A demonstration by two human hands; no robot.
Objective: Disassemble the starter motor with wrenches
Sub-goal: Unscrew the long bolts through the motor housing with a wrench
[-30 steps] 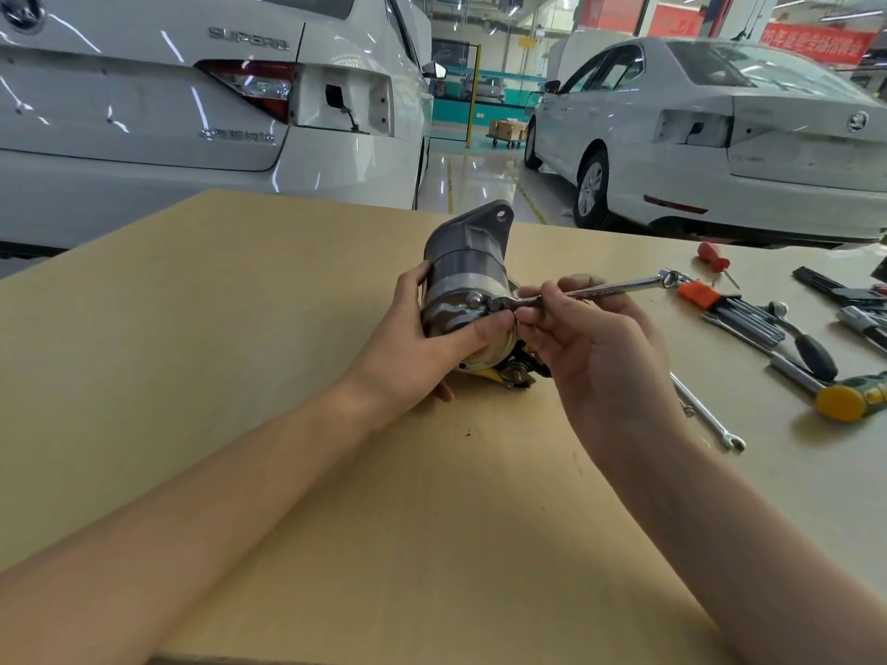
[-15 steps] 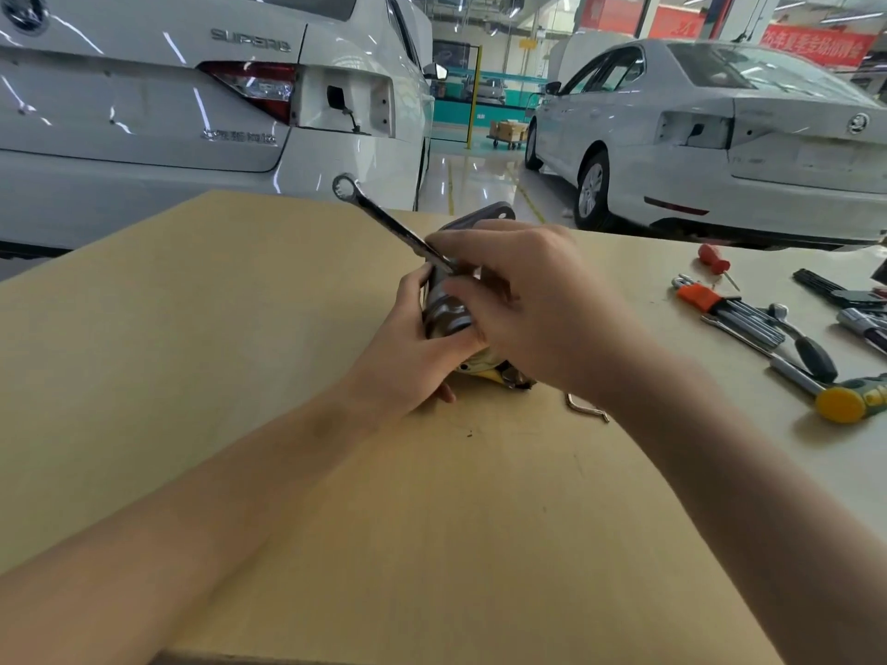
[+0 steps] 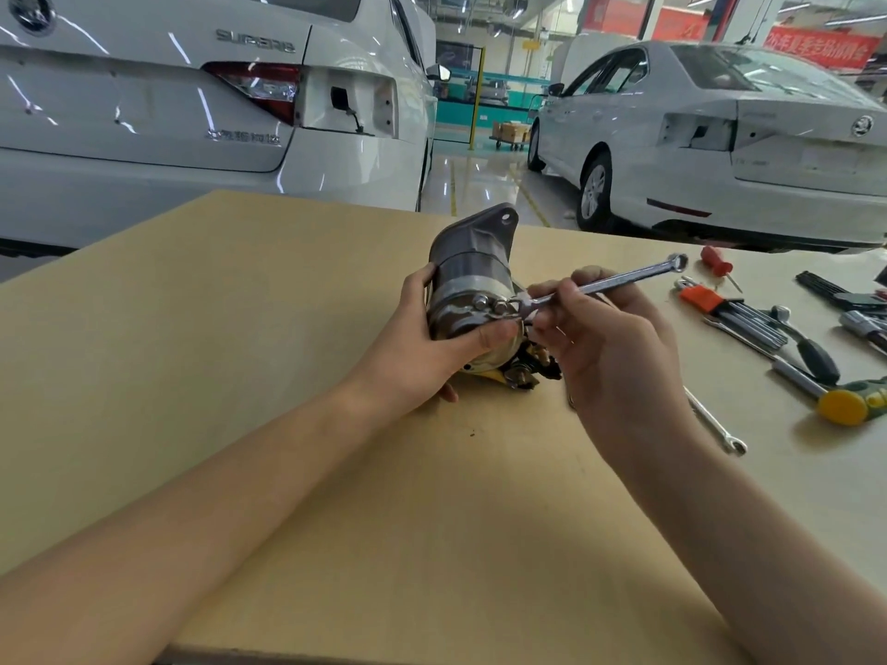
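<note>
Here the left hand [image 3: 422, 348] wraps the motor [image 3: 468, 290] from its left side, thumb pressed on the near end cap, fingers curled behind the body; this grip holds the motor tilted on the table [image 3: 240, 376], its flange end pointing up and away. The right hand [image 3: 609, 357] pinches a wrench [image 3: 600, 283] near its lower end, fingers curled round the shank. The wrench's open end sits at the bolts [image 3: 489, 304] on the motor's near rim, just left of that grip, and its ring end rises up and to the right, clear of the hand.

The table is a pale wooden board. Right of the right hand lie a second wrench [image 3: 715, 422], partly under the wrist, an orange-holdered set of hex keys [image 3: 734, 312], a red-handled screwdriver [image 3: 717, 264], and a yellow-tipped tool [image 3: 849, 405]. Beyond the table stand two white cars [image 3: 192, 112] on a glossy workshop floor [image 3: 480, 184], with a red banner [image 3: 816, 45] high at the right.

Whether the wrench's jaw is seated on a bolt head is hard to make out. The motor's underside and terminals are mostly hidden behind both hands. Tools at the far right are cut off by the frame edge.
</note>
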